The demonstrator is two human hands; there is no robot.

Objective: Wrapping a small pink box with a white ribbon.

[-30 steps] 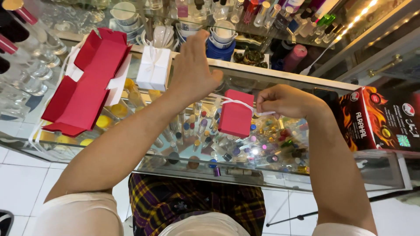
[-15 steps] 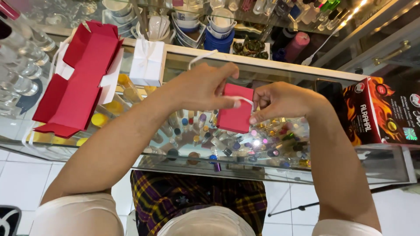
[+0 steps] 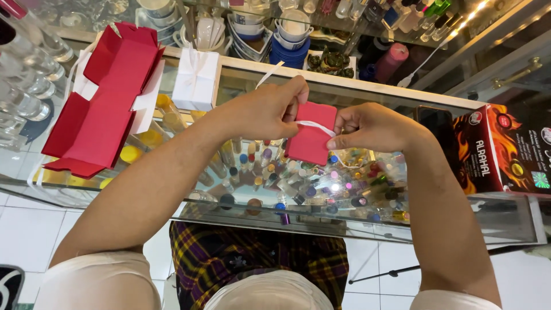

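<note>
A small red box [image 3: 310,138] stands on the glass counter [image 3: 356,229], and both of my hands meet over it. My left hand [image 3: 265,110] pinches a white ribbon [image 3: 314,127] at the box's upper left edge; a loose ribbon end [image 3: 270,74] sticks up behind the thumb. My right hand [image 3: 372,126] grips the same ribbon on the box's right side. The ribbon runs across the red face between my fingers.
A flat unfolded red box [image 3: 106,95] lies at the counter's left. A small white box with a bow [image 3: 196,80] stands behind it. A red and black carton [image 3: 505,149] sits at the right, next to a dark phone [image 3: 436,123]. Small bottles fill the case below the glass.
My left hand came down from the far edge of the counter onto the red box and took the ribbon. The right hand stayed at the box.
</note>
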